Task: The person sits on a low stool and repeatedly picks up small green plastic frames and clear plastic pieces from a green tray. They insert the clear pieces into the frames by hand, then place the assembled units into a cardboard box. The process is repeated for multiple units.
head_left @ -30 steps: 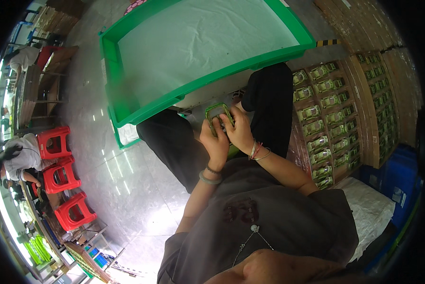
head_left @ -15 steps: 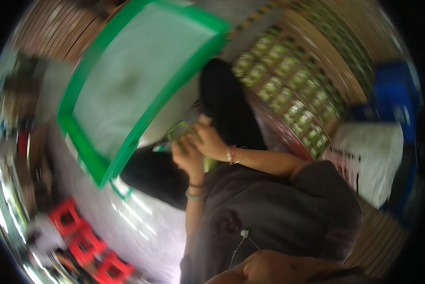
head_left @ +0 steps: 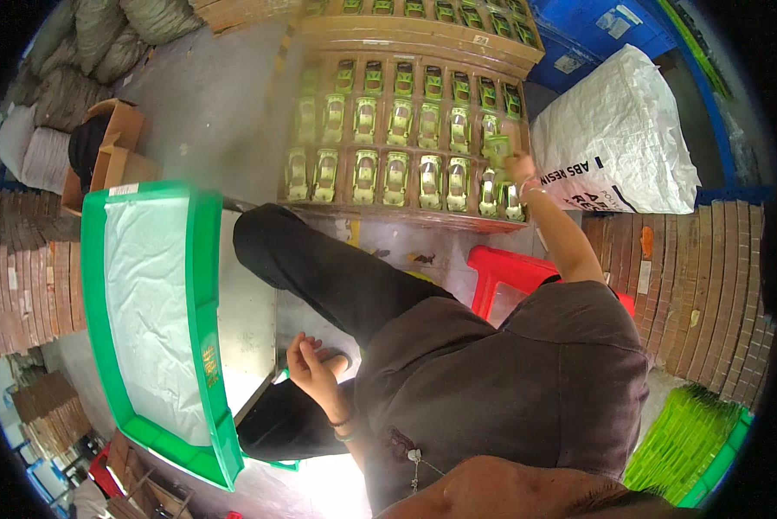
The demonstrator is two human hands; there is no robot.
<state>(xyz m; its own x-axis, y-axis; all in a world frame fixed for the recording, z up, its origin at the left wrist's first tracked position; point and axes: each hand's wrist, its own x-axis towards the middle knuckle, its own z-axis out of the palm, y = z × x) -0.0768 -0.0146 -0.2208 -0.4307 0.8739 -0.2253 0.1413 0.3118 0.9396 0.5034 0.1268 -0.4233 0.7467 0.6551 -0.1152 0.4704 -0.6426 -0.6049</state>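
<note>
My right hand (head_left: 520, 166) is stretched out over the right end of a shallow brown carton (head_left: 388, 215). Its fingers are closed on a green toy car body (head_left: 496, 147), which is blurred. Rows of similar toy car bodies (head_left: 396, 179), light green with dark window areas, fill the carton. Over my lap, my left hand (head_left: 315, 368) is held with its fingers loosely bent and slightly apart, and nothing shows in it. The hand is nearest to a green-rimmed tray (head_left: 202, 303) lined with crumpled white sheeting.
Behind the carton is another carton (head_left: 423, 36) of green car bodies. A white sack (head_left: 622, 138) and blue bins (head_left: 596, 39) stand at right, near a red stool (head_left: 492, 268). Stacked flat cartons (head_left: 691, 285) lie lower right. An open cardboard box (head_left: 120, 147) stands at far left.
My hands were together over my lap with something green. Now they are apart, the right one reaching out to the carton with a toy car body. The view has turned right.
</note>
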